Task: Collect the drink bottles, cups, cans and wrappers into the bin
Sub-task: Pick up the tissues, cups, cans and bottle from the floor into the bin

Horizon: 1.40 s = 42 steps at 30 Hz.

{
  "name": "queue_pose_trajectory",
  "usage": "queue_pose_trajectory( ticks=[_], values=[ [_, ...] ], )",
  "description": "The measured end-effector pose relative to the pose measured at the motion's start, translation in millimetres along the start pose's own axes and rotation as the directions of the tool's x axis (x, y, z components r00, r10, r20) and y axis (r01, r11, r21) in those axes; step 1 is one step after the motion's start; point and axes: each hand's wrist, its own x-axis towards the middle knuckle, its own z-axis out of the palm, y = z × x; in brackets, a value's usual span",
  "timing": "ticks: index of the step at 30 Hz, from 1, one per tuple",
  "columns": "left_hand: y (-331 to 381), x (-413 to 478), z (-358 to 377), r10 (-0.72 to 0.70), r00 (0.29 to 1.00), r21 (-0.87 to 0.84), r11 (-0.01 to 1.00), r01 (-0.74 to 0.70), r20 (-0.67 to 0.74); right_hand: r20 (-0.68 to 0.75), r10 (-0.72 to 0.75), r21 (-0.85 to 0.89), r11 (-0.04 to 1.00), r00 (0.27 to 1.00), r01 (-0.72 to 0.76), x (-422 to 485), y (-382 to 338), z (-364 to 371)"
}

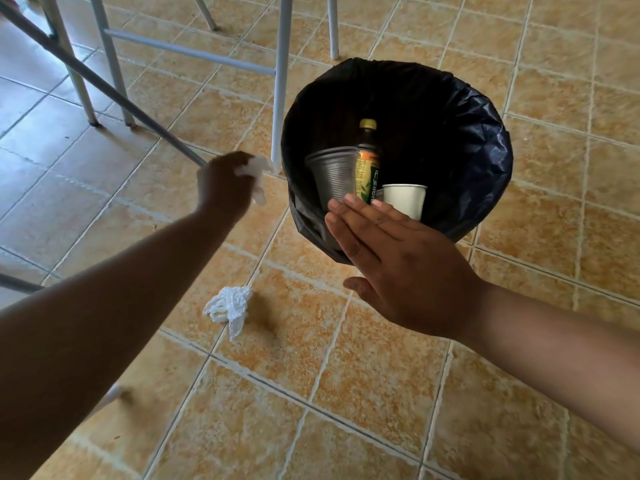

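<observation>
A round bin (485,140) lined with a black bag stands on the tiled floor. Inside it lie a clear plastic cup (330,174), a dark bottle with a yellow cap (367,157) and a white paper cup (405,199). My left hand (223,185) is shut on a crumpled white wrapper (258,174), just left of the bin's rim. My right hand (398,265) is flat and open over the bin's near edge, holding nothing. Another crumpled white wrapper (230,306) lies on the floor in front of the bin.
White metal furniture legs (282,81) stand just behind and left of the bin. A thin grey rod (104,88) slants across the upper left. A small white object (112,393) shows under my left forearm.
</observation>
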Motion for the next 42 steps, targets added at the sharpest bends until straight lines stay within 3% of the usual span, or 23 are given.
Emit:
queue_pose_trajectory(
  ticks=[4,6,9,12,16,19,21,28,33,36,42],
  values=[
    [46,8,-28,-0.004,0.986,-0.273,0.961,-0.041,-0.164,0.012,0.001,-0.003,1.0,1.0,-0.001,0,-1,-1],
    [71,5,-36,0.05,0.965,-0.327,0.935,-0.136,-0.259,0.022,0.001,0.002,1.0,1.0,-0.001,0,-1,-2],
    [107,-7,-36,0.182,0.947,-0.372,0.887,-0.274,-0.265,0.017,0.005,0.009,1.0,1.0,-0.005,0,-1,-3],
    [137,-21,-27,0.312,0.941,-0.332,0.88,-0.339,-0.133,0.01,0.009,0.022,1.0,1.0,-0.009,0,-2,-3],
    [161,-27,-11,0.38,0.918,-0.338,0.883,-0.325,0.112,0.018,0.009,0.03,1.0,1.0,-0.01,2,-2,-3],
    [165,-30,-1,0.384,0.825,-0.407,0.889,-0.21,0.415,0.009,0.01,0.031,0.999,1.0,-0.01,1,-1,-4],
    [160,-31,3,0.376,0.788,-0.434,0.887,-0.155,0.488,-0.003,0.011,0.041,0.999,1.0,-0.011,1,-1,-4],
    [137,-28,-3,0.375,0.86,-0.409,0.885,-0.222,0.345,-0.013,0.01,0.043,0.999,1.0,-0.01,1,-1,-5],
    [114,-26,-12,0.398,0.917,-0.342,0.863,-0.373,0.003,0.003,0.006,0.039,0.999,1.0,-0.006,0,-1,-4],
    [80,-24,-21,0.473,0.865,-0.194,0.844,-0.499,-0.17,0.013,0.002,0.027,1.0,1.0,-0.003,-1,0,-4],
    [45,-30,-22,0.638,0.744,-0.166,0.726,-0.667,-0.201,0.018,-0.004,0.012,1.0,1.0,0.003,-2,-1,-2]
  ],
)
